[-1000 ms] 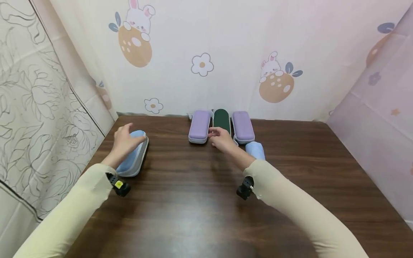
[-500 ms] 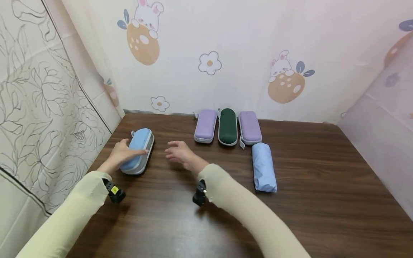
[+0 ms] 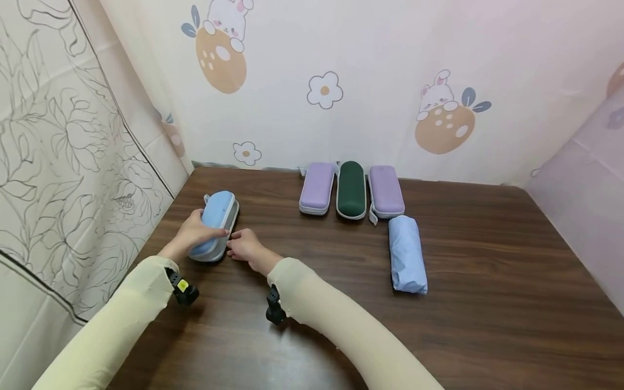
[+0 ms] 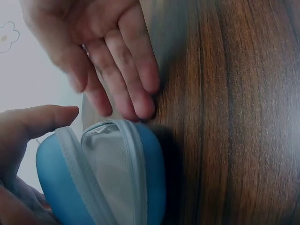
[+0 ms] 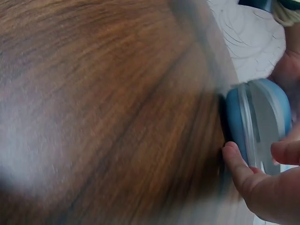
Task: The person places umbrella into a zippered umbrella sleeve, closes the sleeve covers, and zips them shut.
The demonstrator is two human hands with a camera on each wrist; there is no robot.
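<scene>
A light-blue zip-up glasses case (image 3: 218,210) stands at the left of the table, its lid partly raised and its pale grey lining showing in the left wrist view. My left hand (image 3: 197,232) grips the lid, thumb across the zip edge and the other fingers on the far side. Against the case's right side is my right hand (image 3: 247,250). In the left wrist view its fingers (image 4: 121,79) are fairly straight and right at the case's end. The right wrist view has the same hand (image 5: 265,187) beside the lower shell, thumb and finger apart.
Two purple cases (image 3: 317,188) (image 3: 387,190) flank a dark green case (image 3: 351,189) at the back of the wooden table (image 3: 487,281). A rolled light-blue cloth bundle (image 3: 407,254) lies in front of the right purple one. Printed curtains (image 3: 370,65) rise behind and beside the table.
My right hand has moved left from the green case, past the table's middle, to the blue case. My left hand has come down onto the lid. The head view has shifted slightly.
</scene>
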